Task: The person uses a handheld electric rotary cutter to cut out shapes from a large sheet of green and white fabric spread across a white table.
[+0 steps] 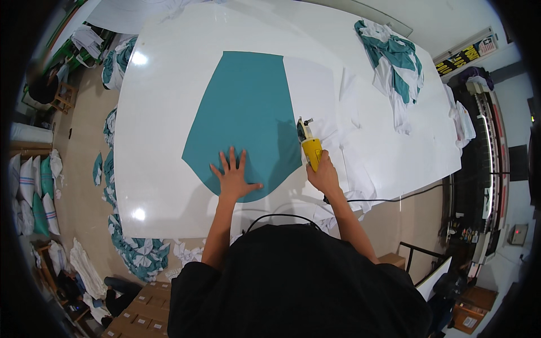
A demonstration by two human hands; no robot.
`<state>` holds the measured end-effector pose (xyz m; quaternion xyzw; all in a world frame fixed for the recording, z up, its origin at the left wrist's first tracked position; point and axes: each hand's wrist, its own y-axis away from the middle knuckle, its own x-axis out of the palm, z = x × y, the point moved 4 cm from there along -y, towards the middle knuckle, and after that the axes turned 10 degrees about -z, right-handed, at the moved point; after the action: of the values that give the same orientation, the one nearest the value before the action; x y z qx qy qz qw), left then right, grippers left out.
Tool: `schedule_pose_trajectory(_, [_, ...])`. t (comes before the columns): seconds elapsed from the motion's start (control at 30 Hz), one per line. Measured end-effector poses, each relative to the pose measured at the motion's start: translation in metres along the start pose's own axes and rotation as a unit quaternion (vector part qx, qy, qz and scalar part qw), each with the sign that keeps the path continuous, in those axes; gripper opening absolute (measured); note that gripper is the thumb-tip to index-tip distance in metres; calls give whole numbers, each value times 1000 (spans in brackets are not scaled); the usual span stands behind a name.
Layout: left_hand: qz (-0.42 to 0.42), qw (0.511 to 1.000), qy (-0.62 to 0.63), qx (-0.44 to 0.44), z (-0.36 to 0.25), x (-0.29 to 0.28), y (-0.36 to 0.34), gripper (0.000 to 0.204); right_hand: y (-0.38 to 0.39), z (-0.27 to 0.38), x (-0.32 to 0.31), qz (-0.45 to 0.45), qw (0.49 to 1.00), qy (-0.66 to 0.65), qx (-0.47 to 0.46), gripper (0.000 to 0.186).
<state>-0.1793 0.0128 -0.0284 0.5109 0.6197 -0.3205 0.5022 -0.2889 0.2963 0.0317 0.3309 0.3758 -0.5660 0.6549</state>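
A teal fabric panel (pixel 248 112) lies flat on the white table, with a narrow straight top, flaring sides and a rounded lower edge. My left hand (pixel 232 176) is open on its lower part, fingers spread and palm down. My right hand (pixel 323 174) is wrapped around the yellow body of an electric fabric cutter (pixel 311 151). The cutter's head stands at the panel's right edge, pointing away from me. White fabric (pixel 315 90) lies beside and partly beyond the panel on the right. The cutter's blade is too small to make out.
A black power cord (pixel 394 199) runs right from the cutter across the edge of the white table (pixel 163 186). Teal and white scraps (pixel 394 62) are heaped at the far right, and more scraps (pixel 141 256) lie on the floor at left. Cardboard boxes (pixel 135 315) stand near lower left.
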Motion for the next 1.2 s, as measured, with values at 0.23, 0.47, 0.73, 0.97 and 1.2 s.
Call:
schedule_pose_trajectory(0.23, [-11, 1000, 4, 1, -2, -4, -1, 136, -60, 14, 10, -4, 1000, 8, 3, 56])
schedule_pose_trajectory(0.47, [-32, 999, 1, 19, -1, -4, 1, 136, -125, 30, 21, 1, 1000, 22, 0, 55])
schedule_pose_trajectory(0.73, [-30, 999, 28, 6, -3, -12, 2, 134, -198, 43, 37, -15, 999, 26, -14, 56])
schedule_pose_trajectory(0.97, [-13, 999, 39, -8, -5, -20, -2, 133, -255, 57, 48, -33, 999, 29, -25, 57])
schedule_pose_trajectory(1.2, [-52, 998, 39, 10, -1, -6, 1, 141, -301, 71, 55, -32, 998, 39, -25, 61])
